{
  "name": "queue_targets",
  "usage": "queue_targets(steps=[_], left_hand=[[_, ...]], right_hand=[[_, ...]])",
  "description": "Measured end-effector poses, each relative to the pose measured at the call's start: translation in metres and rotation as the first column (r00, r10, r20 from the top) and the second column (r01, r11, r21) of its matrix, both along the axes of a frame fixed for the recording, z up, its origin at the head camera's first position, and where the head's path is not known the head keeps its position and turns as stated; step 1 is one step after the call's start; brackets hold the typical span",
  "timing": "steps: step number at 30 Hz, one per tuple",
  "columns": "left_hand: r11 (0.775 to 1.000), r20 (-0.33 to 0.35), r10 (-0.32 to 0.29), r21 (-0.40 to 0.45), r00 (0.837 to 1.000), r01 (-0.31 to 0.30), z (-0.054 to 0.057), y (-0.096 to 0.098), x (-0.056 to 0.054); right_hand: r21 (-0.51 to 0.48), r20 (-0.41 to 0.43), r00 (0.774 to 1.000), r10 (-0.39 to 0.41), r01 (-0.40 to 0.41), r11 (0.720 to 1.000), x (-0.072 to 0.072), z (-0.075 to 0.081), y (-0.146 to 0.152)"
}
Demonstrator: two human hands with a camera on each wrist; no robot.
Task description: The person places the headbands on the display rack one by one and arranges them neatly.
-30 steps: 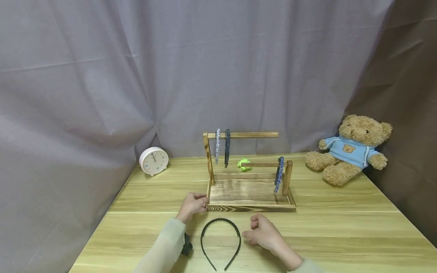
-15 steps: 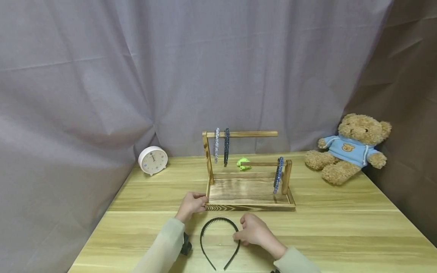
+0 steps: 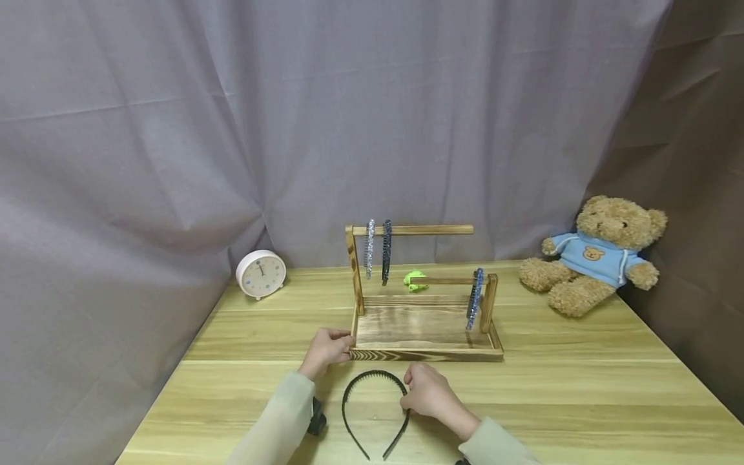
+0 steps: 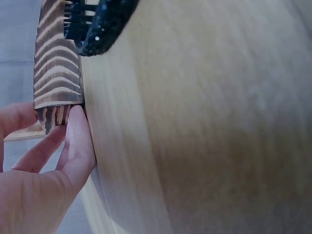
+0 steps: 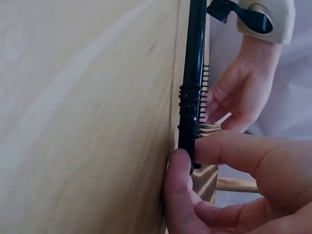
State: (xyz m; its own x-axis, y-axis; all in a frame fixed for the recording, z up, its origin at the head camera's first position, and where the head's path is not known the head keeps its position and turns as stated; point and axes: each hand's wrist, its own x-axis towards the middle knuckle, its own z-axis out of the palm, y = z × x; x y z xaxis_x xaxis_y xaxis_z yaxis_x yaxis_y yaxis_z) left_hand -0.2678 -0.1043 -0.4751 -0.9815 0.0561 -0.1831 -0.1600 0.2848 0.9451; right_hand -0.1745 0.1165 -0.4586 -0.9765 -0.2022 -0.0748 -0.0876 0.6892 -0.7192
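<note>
A black toothed headband lies in front of a brown wooden stand with a tray base and two bars. My right hand pinches the headband's right side between thumb and index finger; the right wrist view shows the grip close on the band. At the tray's front left corner, my left hand holds the wood, thumb and fingers either side of the striped end. On the upper bar hang a silver glittery headband and a dark one. A blue glittery headband hangs on the lower bar.
Back left stands a white round clock. A teddy bear in a blue hoodie sits at the back right. Behind the lower bar lies a small bright green object. Grey curtain borders the wooden table at the back.
My right hand has moved left from beside the black headband and taken hold of its right side. The left hand has stayed at the tray corner.
</note>
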Motion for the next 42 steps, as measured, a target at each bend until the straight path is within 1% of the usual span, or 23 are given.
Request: queue_targets(steps=[2, 5, 8, 10, 13, 16, 18, 20, 21, 24, 30, 38, 42], left_hand=[[1.000, 0.000, -0.002, 0.003, 1.000, 0.002, 0.000, 0.000, 0.000], [1.000, 0.001, -0.005, 0.010, 1.000, 0.005, 0.000, 0.000, -0.001], [1.000, -0.005, -0.008, 0.009, 1.000, 0.008, 0.000, 0.000, -0.001], [1.000, -0.006, -0.008, 0.007, 1.000, 0.008, 0.000, 0.000, -0.001], [1.000, -0.007, -0.010, 0.004, 1.000, 0.010, 0.000, 0.000, 0.001], [1.000, -0.009, -0.015, 0.004, 1.000, 0.015, 0.000, 0.000, 0.002], [1.000, -0.007, -0.015, 0.007, 1.000, 0.015, 0.000, 0.000, 0.002], [1.000, -0.005, -0.012, 0.010, 1.000, 0.013, 0.000, 0.000, 0.002], [1.000, -0.004, -0.011, 0.011, 1.000, 0.011, 0.000, 0.000, 0.001], [1.000, -0.006, -0.006, 0.011, 1.000, 0.006, 0.000, 0.000, 0.001], [1.000, -0.010, -0.006, 0.013, 1.000, 0.006, -0.001, 0.000, 0.001], [1.000, -0.001, 0.007, 0.017, 1.000, -0.007, -0.002, 0.000, 0.001], [1.000, 0.001, 0.015, 0.011, 1.000, -0.015, -0.001, 0.000, 0.000]], right_hand=[[-0.039, 0.027, 1.000, 0.006, -0.005, 0.999, 0.000, 0.000, 0.002], [-0.136, 0.084, 0.996, 0.008, 0.003, 0.991, -0.001, -0.001, 0.005], [-0.252, 0.134, 0.991, 0.015, 0.020, 0.967, -0.004, -0.002, 0.009], [-0.310, 0.169, 0.985, 0.017, 0.036, 0.950, -0.005, -0.003, 0.011], [-0.381, 0.235, 0.970, 0.057, 0.038, 0.924, -0.006, -0.005, 0.013], [-0.451, 0.305, 0.944, 0.123, 0.029, 0.892, -0.006, -0.007, 0.015], [-0.497, 0.326, 0.931, 0.167, 0.018, 0.868, -0.006, -0.009, 0.016], [-0.533, 0.325, 0.924, 0.201, 0.003, 0.846, -0.005, -0.010, 0.016], [-0.547, 0.318, 0.924, 0.210, -0.002, 0.837, -0.005, -0.011, 0.016], [-0.571, 0.295, 0.928, 0.228, -0.020, 0.821, -0.005, -0.013, 0.016], [-0.585, 0.258, 0.942, 0.214, -0.024, 0.811, -0.004, -0.015, 0.016], [-0.613, 0.221, 0.963, 0.154, 0.014, 0.790, 0.000, -0.010, 0.015], [-0.609, 0.209, 0.970, 0.121, 0.032, 0.793, 0.000, -0.008, 0.016]])
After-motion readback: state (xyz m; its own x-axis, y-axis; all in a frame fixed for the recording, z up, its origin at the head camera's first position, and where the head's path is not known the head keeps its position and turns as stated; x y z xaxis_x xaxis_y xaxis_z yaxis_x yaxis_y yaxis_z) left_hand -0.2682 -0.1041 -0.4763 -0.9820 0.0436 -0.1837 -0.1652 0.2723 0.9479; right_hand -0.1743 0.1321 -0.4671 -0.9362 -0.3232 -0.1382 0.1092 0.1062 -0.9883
